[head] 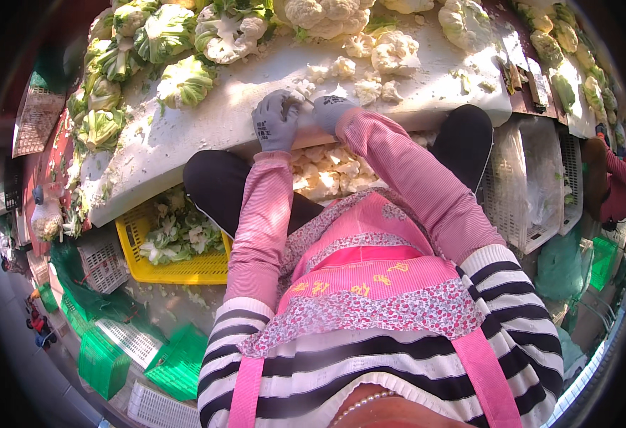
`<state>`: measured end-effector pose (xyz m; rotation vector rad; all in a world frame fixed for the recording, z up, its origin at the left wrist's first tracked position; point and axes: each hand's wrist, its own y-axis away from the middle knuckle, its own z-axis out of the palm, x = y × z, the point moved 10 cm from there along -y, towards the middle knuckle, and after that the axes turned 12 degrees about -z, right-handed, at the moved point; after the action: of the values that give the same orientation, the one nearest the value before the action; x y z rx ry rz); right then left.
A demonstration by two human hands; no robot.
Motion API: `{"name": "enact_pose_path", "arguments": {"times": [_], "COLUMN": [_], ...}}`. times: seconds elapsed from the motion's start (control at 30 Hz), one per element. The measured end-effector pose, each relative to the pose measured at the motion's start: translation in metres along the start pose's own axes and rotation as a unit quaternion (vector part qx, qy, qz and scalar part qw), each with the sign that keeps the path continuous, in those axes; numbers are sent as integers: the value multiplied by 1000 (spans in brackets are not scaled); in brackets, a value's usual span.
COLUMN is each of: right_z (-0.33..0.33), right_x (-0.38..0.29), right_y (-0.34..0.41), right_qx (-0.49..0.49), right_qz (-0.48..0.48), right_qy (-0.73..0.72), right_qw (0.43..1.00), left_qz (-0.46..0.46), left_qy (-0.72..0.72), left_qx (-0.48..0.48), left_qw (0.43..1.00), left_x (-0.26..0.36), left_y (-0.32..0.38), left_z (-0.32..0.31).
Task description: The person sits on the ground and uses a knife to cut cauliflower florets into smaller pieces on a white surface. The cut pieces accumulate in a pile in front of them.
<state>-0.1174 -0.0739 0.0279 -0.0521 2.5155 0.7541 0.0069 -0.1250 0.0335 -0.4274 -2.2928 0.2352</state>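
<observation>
My left hand (pixel 276 122), in a grey work glove, curls its fingers around a small cauliflower floret (pixel 304 88) at the white slab's front edge. Close beside it is my right hand (pixel 332 111), also gloved, its fingers bent. A thin edge shows by its fingertips, perhaps a small blade, but it is too small to tell. Just beyond lie cut florets (pixel 368 91) and a larger cauliflower piece (pixel 394 52). Below my hands, between my knees, many cut florets (pixel 334 170) fill a container whose sides are mostly hidden.
Cauliflower heads with leaves (pixel 166 32) are heaped along the back and left of the white slab (pixel 227 101). A yellow crate (pixel 174 273) of leaf trimmings stands at my left knee. White crates (pixel 543 214) are at my right. Green crates (pixel 104 364) stand behind left. A person's sleeve (pixel 619 176) shows far right.
</observation>
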Motion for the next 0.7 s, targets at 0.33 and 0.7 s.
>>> {"name": "enact_pose_path", "arguments": {"times": [0.33, 0.7], "right_z": [61, -28], "right_x": [85, 158], "right_y": [141, 152], "right_qx": [70, 380], "right_qz": [74, 66], "right_qy": [-316, -249], "right_qw": [943, 888], "left_qz": [-7, 51], "left_qy": [-36, -131], "left_qx": [-134, -122], "left_qw": [990, 983], "left_x": [60, 145], "left_y": [2, 6], "left_z": [26, 107]}}
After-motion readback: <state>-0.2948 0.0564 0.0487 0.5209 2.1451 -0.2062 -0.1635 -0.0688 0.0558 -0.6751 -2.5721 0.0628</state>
